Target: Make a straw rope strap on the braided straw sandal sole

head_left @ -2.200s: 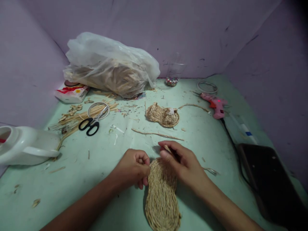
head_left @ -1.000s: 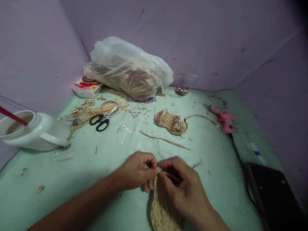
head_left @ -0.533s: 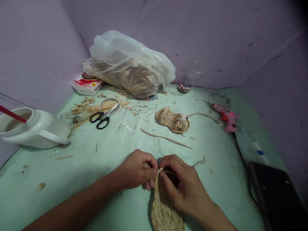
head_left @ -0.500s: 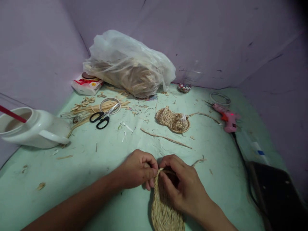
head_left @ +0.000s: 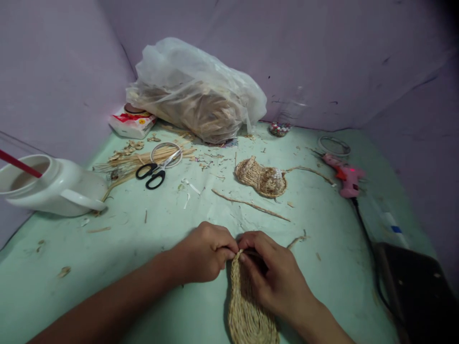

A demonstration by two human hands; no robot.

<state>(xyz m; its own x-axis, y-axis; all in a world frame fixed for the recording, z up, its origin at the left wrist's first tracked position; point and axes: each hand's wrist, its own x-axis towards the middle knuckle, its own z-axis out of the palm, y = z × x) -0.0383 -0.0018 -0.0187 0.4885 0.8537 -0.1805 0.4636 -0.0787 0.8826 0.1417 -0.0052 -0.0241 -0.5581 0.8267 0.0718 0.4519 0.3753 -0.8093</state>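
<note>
A sole-shaped piece of coiled straw rope stands out from the table's near edge, its far tip between my hands. My right hand is closed around that tip, thumb and fingers pinching its edge. At the tip's left side my left hand is closed too, thumb pressed against the curled forefinger; the bit it pinches is too small to make out. A loose rope end sticks out beyond my right hand. Farther back lies a small woven straw slipper with white beads on it.
A cut cord lies ahead of my hands. Black-handled scissors, straw stalks and a white jug are on the left. A pink glue gun with its cable and a dark box are on the right. Behind sits a plastic bag.
My left hand's fingers have curled in tighter beside the tip of the straw piece. My right hand keeps its grip. The whole view has shifted slightly.
</note>
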